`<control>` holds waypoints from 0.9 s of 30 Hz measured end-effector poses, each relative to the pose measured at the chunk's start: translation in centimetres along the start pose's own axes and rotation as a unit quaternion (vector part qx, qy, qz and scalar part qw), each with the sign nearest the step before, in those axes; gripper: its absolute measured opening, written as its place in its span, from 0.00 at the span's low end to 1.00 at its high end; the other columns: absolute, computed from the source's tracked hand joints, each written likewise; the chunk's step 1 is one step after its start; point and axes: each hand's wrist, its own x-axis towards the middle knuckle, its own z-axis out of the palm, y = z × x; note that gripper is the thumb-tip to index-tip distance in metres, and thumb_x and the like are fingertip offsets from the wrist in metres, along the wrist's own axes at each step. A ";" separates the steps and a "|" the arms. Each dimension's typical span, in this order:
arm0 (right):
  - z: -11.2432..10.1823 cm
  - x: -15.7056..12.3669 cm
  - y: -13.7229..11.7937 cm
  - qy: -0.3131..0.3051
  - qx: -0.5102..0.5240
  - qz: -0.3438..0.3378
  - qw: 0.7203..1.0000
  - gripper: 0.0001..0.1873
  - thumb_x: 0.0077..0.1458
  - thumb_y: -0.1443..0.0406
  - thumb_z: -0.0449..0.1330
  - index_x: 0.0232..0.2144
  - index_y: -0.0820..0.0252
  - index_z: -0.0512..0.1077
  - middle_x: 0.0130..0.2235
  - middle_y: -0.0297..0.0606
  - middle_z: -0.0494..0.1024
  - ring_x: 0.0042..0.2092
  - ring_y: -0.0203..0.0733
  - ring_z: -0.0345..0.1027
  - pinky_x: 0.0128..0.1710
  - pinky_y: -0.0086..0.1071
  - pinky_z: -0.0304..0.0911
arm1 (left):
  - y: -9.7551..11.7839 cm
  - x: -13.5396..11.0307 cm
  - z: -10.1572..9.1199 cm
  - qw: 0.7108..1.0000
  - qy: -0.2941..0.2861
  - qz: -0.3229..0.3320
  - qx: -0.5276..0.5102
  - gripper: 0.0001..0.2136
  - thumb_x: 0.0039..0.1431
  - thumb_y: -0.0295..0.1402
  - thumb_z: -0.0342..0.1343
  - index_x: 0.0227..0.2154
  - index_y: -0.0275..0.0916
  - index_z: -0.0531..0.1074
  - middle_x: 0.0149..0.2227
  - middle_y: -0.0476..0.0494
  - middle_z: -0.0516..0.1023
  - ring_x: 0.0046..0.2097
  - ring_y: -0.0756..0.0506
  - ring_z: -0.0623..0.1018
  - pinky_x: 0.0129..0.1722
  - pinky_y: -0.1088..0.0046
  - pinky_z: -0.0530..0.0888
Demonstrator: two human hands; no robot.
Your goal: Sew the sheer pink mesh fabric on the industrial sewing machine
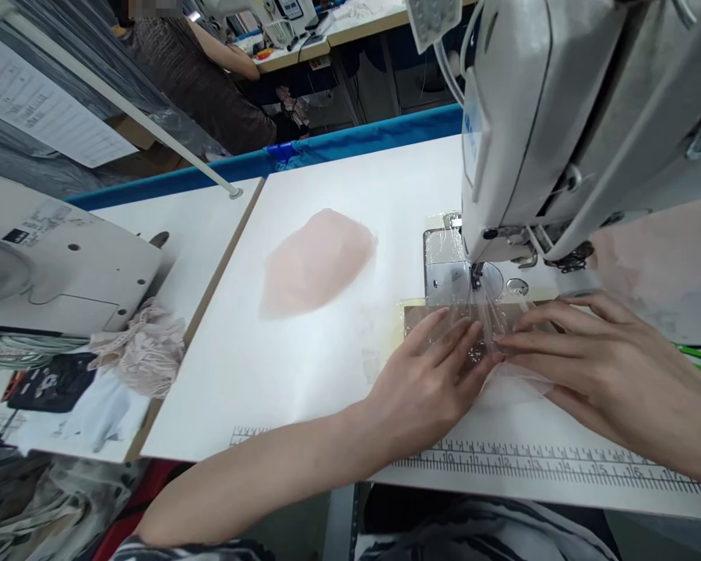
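My left hand (429,374) lies flat on a thin, sheer piece of fabric (505,386) just in front of the sewing machine's needle and presser foot (477,277). My right hand (604,366) rests on the same piece from the right, its fingers stretched out and pressing the fabric down. The fingertips of both hands meet over the fabric, close below the needle. The fabric is nearly see-through and its edges are hard to make out.
The white sewing machine (566,117) fills the upper right. A pale pink fabric piece (318,261) lies on the white table (304,374). A ruler strip (531,463) runs along the front edge. Lace scraps (143,351) sit left. A person (204,74) sits at the back.
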 end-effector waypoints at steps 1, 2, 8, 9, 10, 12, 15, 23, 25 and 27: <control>0.0 0.0 0.0 -0.003 0.003 0.002 1.000 0.23 0.64 0.72 0.45 0.37 0.53 0.80 0.45 0.35 0.82 0.47 0.50 0.71 0.45 0.49 0.61 | 0.0 -0.1 0.0 1.000 -0.004 -0.003 0.000 0.15 0.67 0.29 0.53 0.54 0.33 0.72 0.57 0.31 0.75 0.60 0.39 0.75 0.63 0.51 0.67; 0.0 -0.1 0.0 -0.003 0.005 0.003 1.000 0.23 0.64 0.72 0.45 0.37 0.53 0.80 0.45 0.35 0.83 0.47 0.50 0.71 0.45 0.49 0.60 | 0.0 -0.2 0.0 1.000 -0.007 -0.006 0.000 0.15 0.67 0.29 0.53 0.55 0.33 0.72 0.57 0.31 0.75 0.60 0.39 0.75 0.64 0.50 0.66; 0.2 -0.3 0.0 0.014 0.015 0.009 1.000 0.23 0.66 0.73 0.44 0.36 0.55 0.79 0.43 0.35 0.83 0.46 0.49 0.72 0.45 0.48 0.59 | -0.3 0.0 0.1 1.000 -0.017 -0.016 -0.008 0.16 0.68 0.30 0.52 0.56 0.34 0.71 0.57 0.31 0.75 0.60 0.38 0.75 0.66 0.43 0.63; 0.4 -0.3 0.1 0.014 0.015 0.013 1.000 0.23 0.65 0.74 0.44 0.37 0.56 0.79 0.43 0.36 0.83 0.47 0.49 0.73 0.45 0.48 0.60 | -0.4 0.0 0.2 1.000 -0.016 -0.019 -0.010 0.16 0.68 0.30 0.51 0.57 0.33 0.71 0.57 0.31 0.75 0.60 0.38 0.75 0.66 0.43 0.62; 0.5 -0.2 0.1 0.016 0.016 0.018 1.000 0.22 0.64 0.75 0.45 0.39 0.56 0.79 0.44 0.36 0.83 0.47 0.49 0.73 0.46 0.48 0.60 | -0.6 0.1 0.3 1.000 -0.015 -0.021 -0.013 0.17 0.68 0.30 0.51 0.57 0.34 0.71 0.57 0.31 0.75 0.60 0.38 0.75 0.66 0.42 0.62; 0.9 -0.2 0.2 0.025 0.017 0.027 0.999 0.22 0.62 0.76 0.46 0.40 0.57 0.79 0.44 0.38 0.83 0.47 0.50 0.73 0.47 0.48 0.61 | -0.9 0.2 0.5 0.999 -0.014 -0.030 -0.019 0.17 0.68 0.30 0.50 0.57 0.34 0.71 0.58 0.31 0.74 0.61 0.38 0.74 0.66 0.41 0.62; 1.3 0.0 0.5 0.027 0.003 0.031 0.999 0.21 0.61 0.77 0.48 0.40 0.57 0.79 0.44 0.39 0.83 0.48 0.50 0.74 0.47 0.49 0.63 | -1.3 0.4 0.8 0.998 -0.022 -0.045 -0.030 0.17 0.69 0.31 0.49 0.58 0.36 0.71 0.59 0.31 0.73 0.61 0.37 0.73 0.66 0.38 0.59; 1.9 0.7 1.6 0.055 -0.042 0.024 0.997 0.18 0.62 0.75 0.51 0.38 0.55 0.79 0.43 0.37 0.84 0.43 0.46 0.77 0.49 0.47 0.65 | -2.8 1.4 1.5 0.997 -0.039 -0.063 -0.034 0.18 0.70 0.31 0.48 0.60 0.36 0.69 0.60 0.31 0.72 0.63 0.36 0.71 0.67 0.35 0.54; 2.2 0.9 2.1 0.062 -0.057 0.027 0.996 0.19 0.63 0.75 0.50 0.38 0.55 0.79 0.42 0.36 0.84 0.38 0.44 0.77 0.49 0.46 0.65 | -3.3 1.5 1.8 0.997 -0.036 -0.065 -0.028 0.18 0.71 0.32 0.47 0.60 0.37 0.68 0.61 0.30 0.71 0.63 0.37 0.71 0.67 0.35 0.54; 2.5 1.1 2.5 0.067 -0.069 0.029 0.995 0.19 0.63 0.75 0.49 0.37 0.55 0.79 0.42 0.37 0.84 0.33 0.43 0.75 0.49 0.47 0.66 | -3.8 1.7 2.1 0.997 -0.036 -0.066 -0.021 0.19 0.71 0.32 0.47 0.61 0.37 0.67 0.61 0.30 0.70 0.64 0.37 0.71 0.67 0.35 0.53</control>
